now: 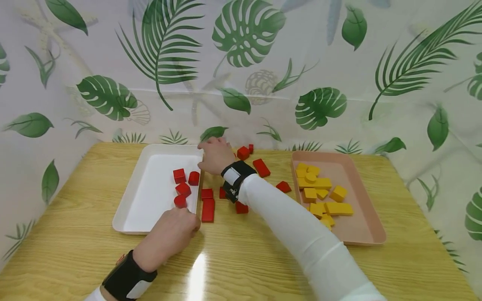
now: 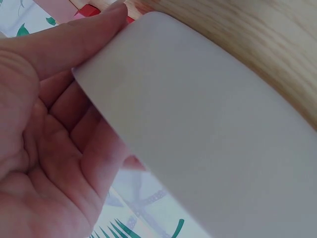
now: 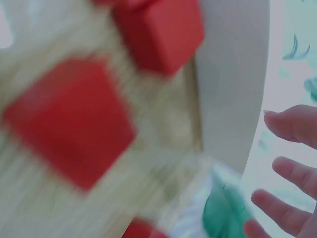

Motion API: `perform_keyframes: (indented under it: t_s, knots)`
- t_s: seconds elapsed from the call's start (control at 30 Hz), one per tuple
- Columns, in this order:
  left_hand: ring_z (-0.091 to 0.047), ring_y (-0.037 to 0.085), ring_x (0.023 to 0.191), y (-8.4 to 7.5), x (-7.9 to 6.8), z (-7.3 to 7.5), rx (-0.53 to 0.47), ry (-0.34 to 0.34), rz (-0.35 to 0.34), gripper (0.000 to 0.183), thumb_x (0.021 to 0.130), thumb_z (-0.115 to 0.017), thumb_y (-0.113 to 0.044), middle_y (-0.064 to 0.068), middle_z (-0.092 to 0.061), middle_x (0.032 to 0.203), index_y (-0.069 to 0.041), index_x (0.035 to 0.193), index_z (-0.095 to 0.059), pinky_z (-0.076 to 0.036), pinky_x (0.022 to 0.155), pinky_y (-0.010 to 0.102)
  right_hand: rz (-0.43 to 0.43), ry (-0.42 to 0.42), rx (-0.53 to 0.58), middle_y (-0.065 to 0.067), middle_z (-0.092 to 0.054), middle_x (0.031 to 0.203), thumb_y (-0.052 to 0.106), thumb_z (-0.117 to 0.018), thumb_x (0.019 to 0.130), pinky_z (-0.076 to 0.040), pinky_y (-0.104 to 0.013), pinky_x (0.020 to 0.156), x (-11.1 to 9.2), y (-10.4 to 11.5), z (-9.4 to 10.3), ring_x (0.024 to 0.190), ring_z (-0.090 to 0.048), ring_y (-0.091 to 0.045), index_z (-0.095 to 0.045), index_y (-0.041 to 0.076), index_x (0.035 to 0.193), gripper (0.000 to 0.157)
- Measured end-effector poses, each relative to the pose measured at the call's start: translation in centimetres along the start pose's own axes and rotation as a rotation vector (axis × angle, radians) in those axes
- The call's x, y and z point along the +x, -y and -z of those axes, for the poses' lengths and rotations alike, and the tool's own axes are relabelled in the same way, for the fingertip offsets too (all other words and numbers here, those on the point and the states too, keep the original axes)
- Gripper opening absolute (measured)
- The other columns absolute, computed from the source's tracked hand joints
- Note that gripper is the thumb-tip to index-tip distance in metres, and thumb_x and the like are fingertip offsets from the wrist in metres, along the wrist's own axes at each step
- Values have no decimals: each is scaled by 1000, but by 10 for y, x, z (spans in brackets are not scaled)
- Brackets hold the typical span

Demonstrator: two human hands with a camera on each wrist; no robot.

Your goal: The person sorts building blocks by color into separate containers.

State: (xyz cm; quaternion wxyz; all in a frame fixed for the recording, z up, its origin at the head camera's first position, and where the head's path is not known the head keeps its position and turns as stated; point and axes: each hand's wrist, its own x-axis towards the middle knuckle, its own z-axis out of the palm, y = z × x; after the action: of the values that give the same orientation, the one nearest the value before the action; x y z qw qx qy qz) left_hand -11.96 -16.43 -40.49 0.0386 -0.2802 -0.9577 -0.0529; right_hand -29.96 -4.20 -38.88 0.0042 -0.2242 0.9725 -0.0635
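A white tray (image 1: 154, 179) on the left holds several red blocks, among them a cube (image 1: 179, 176) and a rounded block (image 1: 193, 178). My left hand (image 1: 171, 230) grips the tray's near right corner. In the left wrist view the thumb lies against the tray's wall (image 2: 198, 109) and the other fingers curl over its rim. At the far right corner is my right hand (image 1: 216, 155), its fingers loosely spread and holding nothing. The right wrist view shows those fingers beside the tray's side wall (image 3: 230, 74); contact there cannot be told.
Red blocks lie on the wooden table right of the white tray, including a long block (image 1: 208, 210), a rectangular one (image 1: 261, 167) and a cube (image 1: 243, 153). A pink tray (image 1: 361, 225) with several yellow blocks (image 1: 339, 208) stands at the right. Leaf-patterned cloth (image 1: 263, 113) walls the back.
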Motion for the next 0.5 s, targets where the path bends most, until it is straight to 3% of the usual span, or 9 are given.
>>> perform_keyframes:
  t_s: [0.1, 0.23, 0.5]
  knots:
    - [-37, 11, 51, 1, -2, 0, 2, -8, -6, 18, 74, -64, -6, -9, -37, 50, -18, 61, -60, -33, 43, 26, -65, -7, 3, -4, -44, 133, 45, -59, 79, -31, -48, 96, 3, -20, -1, 123, -32, -32, -51, 29, 130, 54]
    - [-37, 11, 51, 2, -3, -1, 3, -21, -18, 19, 72, -63, -5, -9, -36, 50, -19, 61, -60, -32, 43, 27, -120, 16, 13, -3, -45, 131, 44, -57, 77, -36, -44, 90, 4, -45, -1, 119, -35, -30, -52, 28, 129, 54]
    - [-35, 11, 49, 1, -2, -1, -18, -21, -17, 23, 73, -61, -3, -9, -33, 47, -19, 58, -57, -28, 42, 26, -154, 50, 32, -4, -49, 125, 39, -54, 82, -42, -39, 82, 2, -70, -2, 112, -41, -28, -56, 24, 124, 45]
